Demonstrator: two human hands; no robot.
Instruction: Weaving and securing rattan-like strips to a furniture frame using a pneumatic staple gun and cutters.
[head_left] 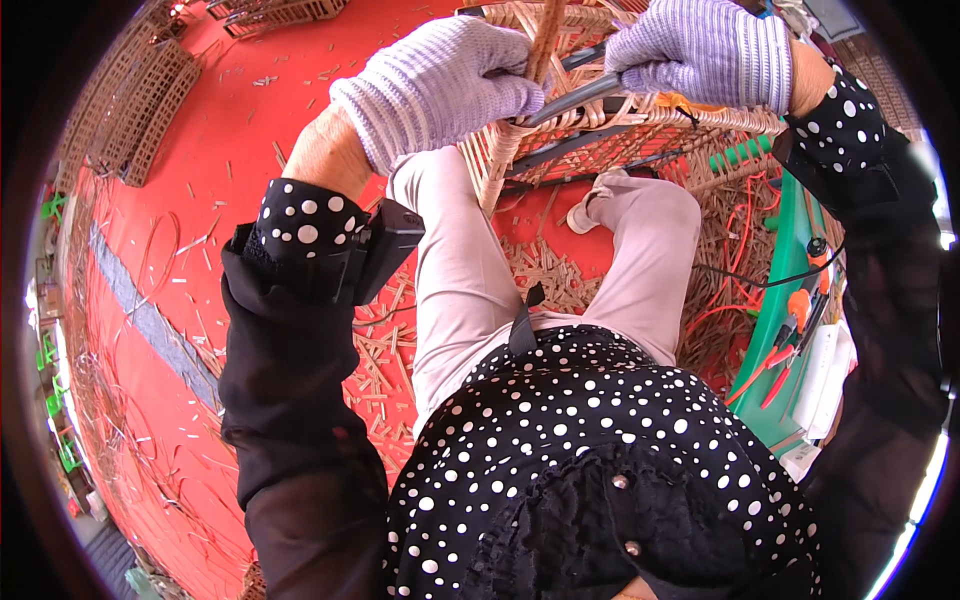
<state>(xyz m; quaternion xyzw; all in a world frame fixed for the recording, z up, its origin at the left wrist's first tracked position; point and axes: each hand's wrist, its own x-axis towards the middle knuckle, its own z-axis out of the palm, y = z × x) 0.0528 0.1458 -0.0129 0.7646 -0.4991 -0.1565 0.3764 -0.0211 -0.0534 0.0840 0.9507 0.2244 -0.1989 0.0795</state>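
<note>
A woven wicker frame [640,122], possibly part of a chair, stands tilted in front of my knees. Dark grey bars run through it, and tan strands wrap its edges. My left hand [445,85], in a lavender striped knit glove, is closed at the frame's left corner, beside a brown wrapped post [544,42]. My right hand [700,52], gloved alike, is closed near the far end of a dark grey bar [575,98] that spans the gap between both hands. Its fingertips are partly hidden, so any thin strand in them cannot be made out.
Cut wicker scraps [545,275] litter the red floor [270,130]. A green tray-like surface [785,300] at right bears red-handled pliers [780,355] and other tools. A black cable [750,284] crosses there. Woven panels [150,110] lie at far left, near loose strands.
</note>
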